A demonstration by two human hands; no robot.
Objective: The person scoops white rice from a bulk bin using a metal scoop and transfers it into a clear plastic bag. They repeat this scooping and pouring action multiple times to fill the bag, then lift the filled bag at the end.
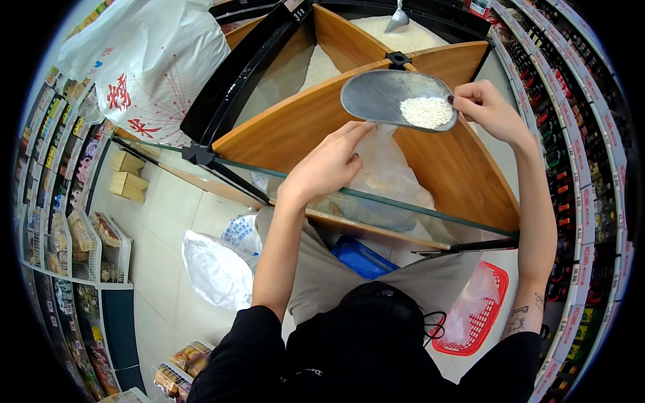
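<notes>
A metal scoop [373, 93] with a small heap of white rice [427, 112] at its right end is held level above a wooden-walled bin. My right hand [481, 108] grips the scoop at that right end. Just below the scoop's lower edge, my left hand [327, 161] pinches the top of a clear plastic bag [385, 156]. The bag hangs down inside the bin, behind the glass front panel, and its lower part looks filled, with contents that are hard to make out.
Wooden dividers [297, 113] part the bins; another scoop [398, 22] stands in white rice behind. A large white printed sack [151, 75] lies at upper left. A red basket [471, 322], a blue container [364, 257] and a white sack [216, 269] are low down. Stocked shelves line both sides.
</notes>
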